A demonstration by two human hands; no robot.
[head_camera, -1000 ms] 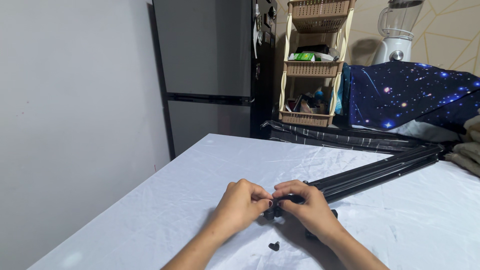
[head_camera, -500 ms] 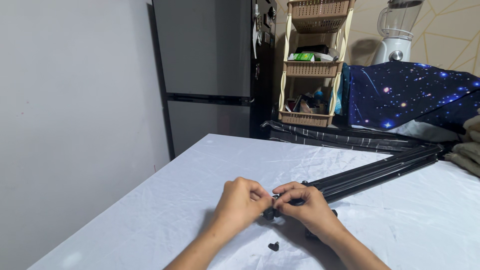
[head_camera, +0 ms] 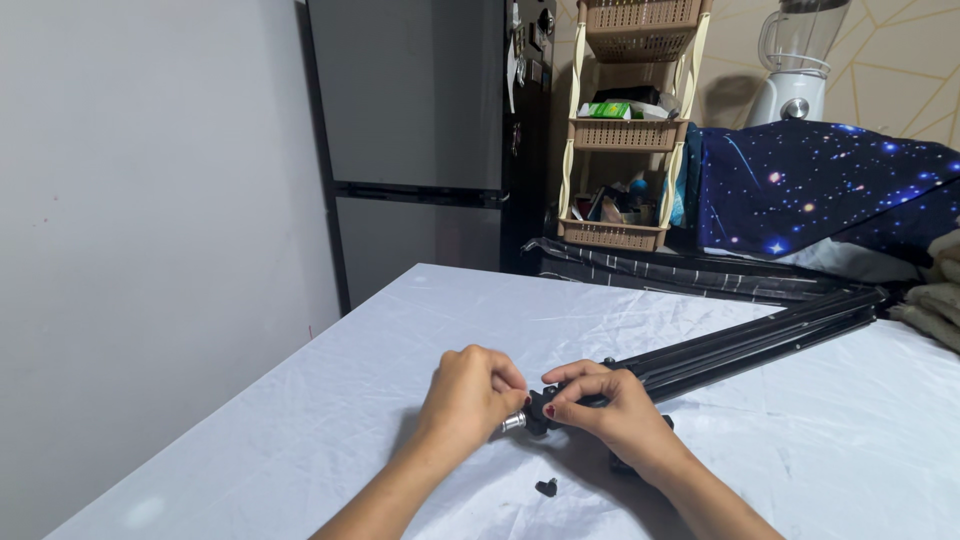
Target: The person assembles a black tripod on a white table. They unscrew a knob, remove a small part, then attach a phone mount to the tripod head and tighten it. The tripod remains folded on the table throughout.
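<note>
Covering the table, a white sheet (head_camera: 330,420) carries a folded black stand (head_camera: 740,345) lying diagonally. Right hand (head_camera: 610,415) grips the stand's near end. Left hand (head_camera: 468,395) pinches its silver end stud (head_camera: 514,422). A small black knob (head_camera: 546,488) lies loose nearby.

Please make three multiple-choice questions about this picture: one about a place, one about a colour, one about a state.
1. Where does the small loose black knob lie?
A. on the sheet before the hands
B. on the shelf
C. on the fridge

2. What colour is the folded stand?
A. white
B. black
C. red

3. What is the left hand doing?
A. lying flat and open
B. pinching the silver stud at the stand's end
C. holding a blender

Answers:
1 A, it rests on the white sheet.
2 B, its tubes are black.
3 B, its fingers close on the stud while the right hand grips the stand.
</note>
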